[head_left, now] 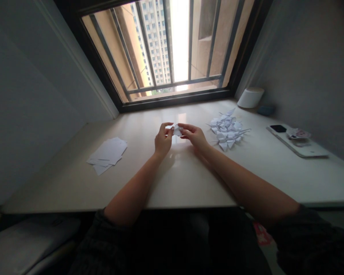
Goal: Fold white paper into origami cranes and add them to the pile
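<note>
A small piece of white folded paper (177,130) is held between both hands above the middle of the pale table (189,179). My left hand (163,139) pinches its left side with fingertips together. My right hand (192,135) pinches its right side, fingers curled round it. A heap of several folded white paper figures (227,130) lies just right of my right hand. A loose stack of flat white paper sheets (107,152) lies well to the left of my left hand.
A white phone or tablet (299,145) with a small patterned thing on it lies at the right. A white cylinder (250,97) and a dark blue object (265,110) stand at the back right corner. A barred window (172,49) rises behind the table.
</note>
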Demonstrator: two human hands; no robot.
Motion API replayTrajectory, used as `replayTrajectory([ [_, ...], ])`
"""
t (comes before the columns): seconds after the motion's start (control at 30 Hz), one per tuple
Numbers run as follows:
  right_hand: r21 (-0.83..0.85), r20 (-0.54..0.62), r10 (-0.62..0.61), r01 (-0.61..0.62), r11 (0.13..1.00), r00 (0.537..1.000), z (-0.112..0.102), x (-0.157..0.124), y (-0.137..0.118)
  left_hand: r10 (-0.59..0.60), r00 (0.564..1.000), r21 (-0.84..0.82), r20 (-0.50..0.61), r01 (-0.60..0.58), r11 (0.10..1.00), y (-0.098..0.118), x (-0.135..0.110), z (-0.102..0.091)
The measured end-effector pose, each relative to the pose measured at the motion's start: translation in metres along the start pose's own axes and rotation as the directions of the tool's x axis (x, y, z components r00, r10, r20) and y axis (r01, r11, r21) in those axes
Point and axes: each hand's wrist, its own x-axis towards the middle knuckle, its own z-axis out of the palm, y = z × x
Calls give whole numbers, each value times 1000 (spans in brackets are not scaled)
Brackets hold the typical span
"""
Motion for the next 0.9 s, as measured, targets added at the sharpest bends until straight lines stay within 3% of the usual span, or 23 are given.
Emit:
replayTrajectory([
  [0.2,86,34,70,-72,994,997,-1,-1,-4,18,1000,-171,-1,-18,985,1,4,0],
  [0.37,67,105,-50,44,997,993,1,-3,-5,-14,997,-242,-74,-4,970,-1,8,-3],
  [0.5,21,168,-99,97,995,981,5,-7,-7,-29,998,-251,-55,14,968,-3,8,-3],
  [0.9,-69,1,-76,76,995,997,3,-3,-5,33,999,-303,-12,-35,952,-3,7,-1],
])
